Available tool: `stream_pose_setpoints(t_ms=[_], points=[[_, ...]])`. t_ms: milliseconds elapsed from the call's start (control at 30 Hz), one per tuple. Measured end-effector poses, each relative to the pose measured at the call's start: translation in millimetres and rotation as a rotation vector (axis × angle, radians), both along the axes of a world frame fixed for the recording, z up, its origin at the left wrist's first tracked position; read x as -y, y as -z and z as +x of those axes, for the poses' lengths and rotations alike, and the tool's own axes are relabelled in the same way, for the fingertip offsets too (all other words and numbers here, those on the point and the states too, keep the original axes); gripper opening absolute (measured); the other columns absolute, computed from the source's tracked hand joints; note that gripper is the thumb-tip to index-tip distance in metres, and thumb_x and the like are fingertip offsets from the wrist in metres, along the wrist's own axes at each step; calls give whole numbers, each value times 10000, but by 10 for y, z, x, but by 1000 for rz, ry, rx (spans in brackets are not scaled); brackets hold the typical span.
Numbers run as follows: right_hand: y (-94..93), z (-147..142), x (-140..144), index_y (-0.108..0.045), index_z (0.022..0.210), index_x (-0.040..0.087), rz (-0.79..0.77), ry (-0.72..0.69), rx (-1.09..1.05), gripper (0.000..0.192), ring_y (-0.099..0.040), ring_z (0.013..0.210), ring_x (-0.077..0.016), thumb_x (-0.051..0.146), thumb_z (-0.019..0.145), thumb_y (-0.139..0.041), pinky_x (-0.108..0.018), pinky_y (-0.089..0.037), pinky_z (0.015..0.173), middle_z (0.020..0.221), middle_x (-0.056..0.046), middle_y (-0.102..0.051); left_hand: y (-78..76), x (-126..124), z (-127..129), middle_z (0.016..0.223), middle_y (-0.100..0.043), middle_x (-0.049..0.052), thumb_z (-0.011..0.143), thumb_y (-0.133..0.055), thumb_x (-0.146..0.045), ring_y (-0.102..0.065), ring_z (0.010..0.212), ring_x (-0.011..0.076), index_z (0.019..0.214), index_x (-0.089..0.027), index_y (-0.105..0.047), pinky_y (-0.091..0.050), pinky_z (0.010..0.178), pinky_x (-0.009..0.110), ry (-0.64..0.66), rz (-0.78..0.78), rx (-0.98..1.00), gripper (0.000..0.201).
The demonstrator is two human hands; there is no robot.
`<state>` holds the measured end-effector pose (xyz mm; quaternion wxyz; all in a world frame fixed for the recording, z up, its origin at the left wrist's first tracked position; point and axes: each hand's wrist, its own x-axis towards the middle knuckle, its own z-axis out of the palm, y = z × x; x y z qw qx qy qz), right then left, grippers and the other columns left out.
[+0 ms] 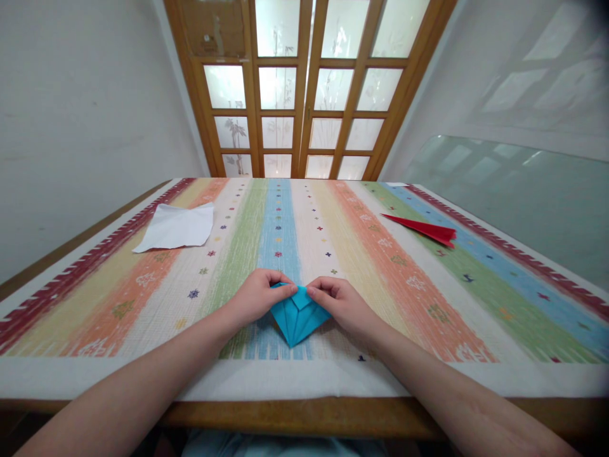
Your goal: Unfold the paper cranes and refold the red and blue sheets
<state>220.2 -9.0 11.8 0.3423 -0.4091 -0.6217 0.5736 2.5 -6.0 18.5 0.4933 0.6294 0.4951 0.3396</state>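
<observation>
So I've got both hands pinching the folded blue paper (297,314) near the table's (304,416) front edge: left hand (257,297) on its top-left corner, right hand (340,304) top-right. White sheet (177,227) and red paper plane (423,228) sit well apart, open cloth between.

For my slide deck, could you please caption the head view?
Left hand and right hand press a folded blue paper on a striped tablecloth.
</observation>
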Motion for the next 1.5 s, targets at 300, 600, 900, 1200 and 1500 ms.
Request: stream_pose_setpoints(t_ms=[300, 600, 900, 1200, 1500], points=[[23, 29, 0, -654, 802, 192, -199, 30, -71, 354, -499, 578, -127, 540, 839, -711, -249, -378, 529, 671, 7, -574, 7, -23, -30, 771, -712, 75, 771, -751, -445, -598, 688, 171, 796, -143, -754, -455, 611, 264, -29, -23, 40, 302], [1, 62, -57, -686, 770, 157, -154, -29, -61, 376, -475, 589, -116, 528, 804, -737, -256, -364, 570, 659, 2, -586, -53, -10, -9, 733, -693, 66, 747, -737, -450, -578, 651, 163, 778, -138, -732, -419, 599, 263, -41, -72, 52, 313], [-84, 118, -75, -680, 1199, 203, -256, 48, -112, 430, -649, 677, -194, 500, 904, -580, -322, -519, 602, 805, -48, -684, -26, -43, -63, 730, -674, 54, 746, -743, -474, -571, 655, 158, 764, -137, -719, -415, 593, 260, -81, -27, 51, 338], [-39, 14, -11, -710, 847, 178, -13, 6, 12, 301, -555, 696, -151, 477, 869, -687, -265, -428, 626, 762, -23, -637, 21, -1, 6, 737, -709, 68, 772, -738, -446, -600, 646, 161, 779, -134, -741, -443, 595, 265, -23, -9, -7, 312], [-28, 18, 6, -665, 748, 163, -17, 9, 78, 300, -468, 611, -123, 439, 863, -678, -257, -359, 564, 673, 4, -567, 26, 29, 38, 767, -746, 63, 810, -711, -423, -635, 680, 176, 813, -150, -772, -456, 621, 271, 19, 46, -109, 280]])
